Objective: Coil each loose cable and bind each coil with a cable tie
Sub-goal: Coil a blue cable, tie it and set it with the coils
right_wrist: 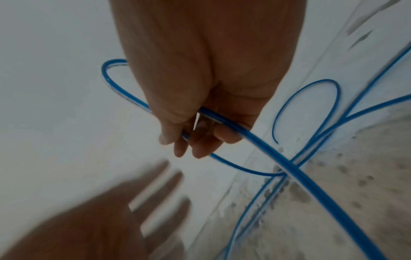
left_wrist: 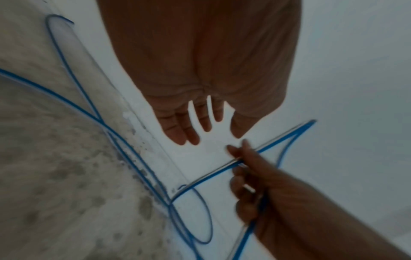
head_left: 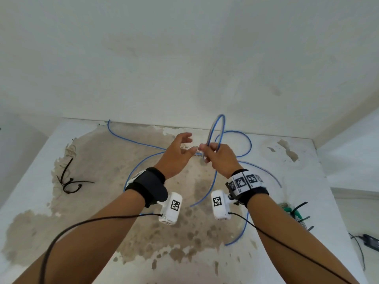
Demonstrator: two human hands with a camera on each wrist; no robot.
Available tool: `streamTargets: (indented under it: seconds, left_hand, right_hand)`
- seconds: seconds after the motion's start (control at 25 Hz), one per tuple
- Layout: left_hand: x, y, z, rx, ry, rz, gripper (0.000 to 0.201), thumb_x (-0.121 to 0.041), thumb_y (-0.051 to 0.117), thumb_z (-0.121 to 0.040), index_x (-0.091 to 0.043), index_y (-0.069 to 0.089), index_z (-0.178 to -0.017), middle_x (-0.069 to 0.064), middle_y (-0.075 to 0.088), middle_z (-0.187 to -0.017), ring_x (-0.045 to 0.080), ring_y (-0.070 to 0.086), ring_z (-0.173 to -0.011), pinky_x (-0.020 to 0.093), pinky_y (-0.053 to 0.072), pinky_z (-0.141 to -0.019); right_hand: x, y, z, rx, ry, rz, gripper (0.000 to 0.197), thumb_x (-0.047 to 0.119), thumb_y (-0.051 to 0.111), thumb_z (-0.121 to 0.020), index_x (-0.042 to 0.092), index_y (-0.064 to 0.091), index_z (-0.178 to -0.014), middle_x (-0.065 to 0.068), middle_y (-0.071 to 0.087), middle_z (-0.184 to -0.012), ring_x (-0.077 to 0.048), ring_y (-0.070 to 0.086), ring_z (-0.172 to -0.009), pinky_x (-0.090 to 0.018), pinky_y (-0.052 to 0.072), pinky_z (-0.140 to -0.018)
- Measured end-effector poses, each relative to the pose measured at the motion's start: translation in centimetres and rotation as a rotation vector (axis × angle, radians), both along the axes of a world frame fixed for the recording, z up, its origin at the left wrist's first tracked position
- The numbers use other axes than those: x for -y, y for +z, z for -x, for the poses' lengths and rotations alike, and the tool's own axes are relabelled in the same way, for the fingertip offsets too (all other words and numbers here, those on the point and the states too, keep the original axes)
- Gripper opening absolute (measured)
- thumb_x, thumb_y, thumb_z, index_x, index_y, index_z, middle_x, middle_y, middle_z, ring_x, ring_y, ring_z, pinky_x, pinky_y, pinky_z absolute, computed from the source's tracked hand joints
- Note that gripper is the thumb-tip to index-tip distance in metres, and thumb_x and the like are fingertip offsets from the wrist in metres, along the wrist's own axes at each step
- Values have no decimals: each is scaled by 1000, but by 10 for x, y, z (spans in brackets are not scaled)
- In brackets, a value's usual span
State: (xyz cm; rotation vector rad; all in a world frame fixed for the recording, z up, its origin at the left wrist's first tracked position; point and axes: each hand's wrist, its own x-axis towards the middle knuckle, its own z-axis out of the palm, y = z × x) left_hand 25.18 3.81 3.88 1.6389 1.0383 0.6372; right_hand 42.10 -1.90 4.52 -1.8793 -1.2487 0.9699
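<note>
- Two hands meet above the bench (head_left: 307, 253), wrists nearest.
- Right hand (head_left: 220, 158) has its fingers (right_wrist: 201, 146) curled round the blue cable (head_left: 244, 140), holding a narrow loop whose long axis stands upright, bend uppermost.
- Left hand (head_left: 177, 153) is just beside it, fingers (left_wrist: 177, 126) spread and relaxed, gripping nothing.
- Beyond them, slack cable sprawls over the bench toward the wall (head_left: 184, 58).
- Black cable ties (head_left: 68, 180) lie far left.

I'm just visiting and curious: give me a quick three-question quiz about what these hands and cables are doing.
1. True or false: the left hand grips the blue cable.
2. Which hand holds a raised cable loop: A left, B right?
3. What black items lie at the table's left side?

Key: 1 false, its fingers are spread and hold nothing. 2 B, the right hand. 3 Black cable ties.
</note>
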Motion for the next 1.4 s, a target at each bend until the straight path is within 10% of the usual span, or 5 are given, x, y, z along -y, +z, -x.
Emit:
streamTargets:
  seconds: [0.24,0.44,0.76,1.0,1.4]
  left_hand:
    - [1,-26,2,-186,-155,5,47,-23,60,-100,-31,44,-143,-7,51,-137,13,60,-103,18,44,-87]
    - [-11,-27,-10,-119,-218,-26,12,-17,50,-104,-20,61,-108,-6,67,-109,8,61,-98,23,44,-88]
    - [-28,-14,31,333,355,140,23,-19,42,-108,-21,48,-86,-8,39,-65,8,39,-58,30,46,-66]
    - [-3,8,48,440,345,247,37,-24,44,-108,-25,33,-72,-7,25,-62,10,25,-52,25,30,-49]
    - [66,9,59,408,402,520,23,-32,47,-106,-14,59,-114,-7,26,-65,9,25,-53,26,30,-52]
  right_hand:
    - [-21,41,-14,-554,-74,-123,31,38,58,-102,15,75,-89,5,53,-61,-12,56,-59,-23,40,-47]
    - [-30,71,-16,-905,-149,-178,31,37,50,-104,15,68,-91,6,49,-61,-8,54,-56,-19,34,-45]
    - [-21,34,-48,-524,-496,-65,11,29,55,-104,20,60,-104,2,36,-75,-10,32,-53,-24,33,-47]
    - [9,20,-23,-352,-237,76,35,35,36,-109,21,68,-110,7,47,-84,-10,42,-69,-27,39,-62]
    - [51,5,32,-737,-197,27,28,25,38,-109,14,57,-92,1,49,-66,-14,56,-58,-30,42,-60]
